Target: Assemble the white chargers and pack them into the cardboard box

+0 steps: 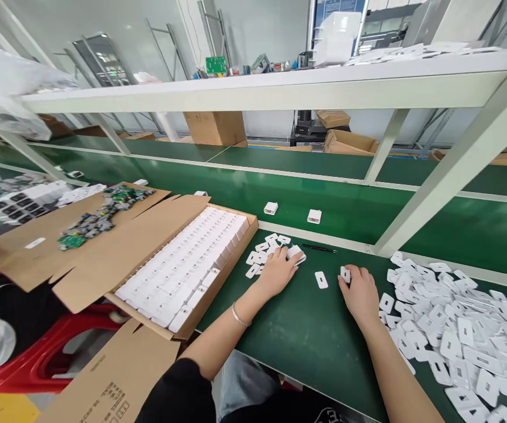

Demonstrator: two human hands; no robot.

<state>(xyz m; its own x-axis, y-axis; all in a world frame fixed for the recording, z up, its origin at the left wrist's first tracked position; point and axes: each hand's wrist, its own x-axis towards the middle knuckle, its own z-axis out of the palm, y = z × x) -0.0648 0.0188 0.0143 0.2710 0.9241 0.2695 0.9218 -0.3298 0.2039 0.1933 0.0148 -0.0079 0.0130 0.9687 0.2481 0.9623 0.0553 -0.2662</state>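
Observation:
My left hand (279,272) is closed at a white plastic case (296,254), with its thumb and forefinger against the case's near side. Beside and partly under that hand lie several small white slotted plates (253,257). My right hand (361,294) pinches one white slotted plate (345,274) between thumb and fingers, just over the green table. A single white plate (321,279) lies flat between the two hands. Behind them rests a thin black pen-like tool (320,248).
At right spreads a large heap of white plates (451,329). Left of my arm is an open carton (218,294) filled with rows of white cases. Two white cases (271,208) stand on the ledge behind. Green circuit boards (103,217) lie on cardboard; a shelf post (447,158) slants at right.

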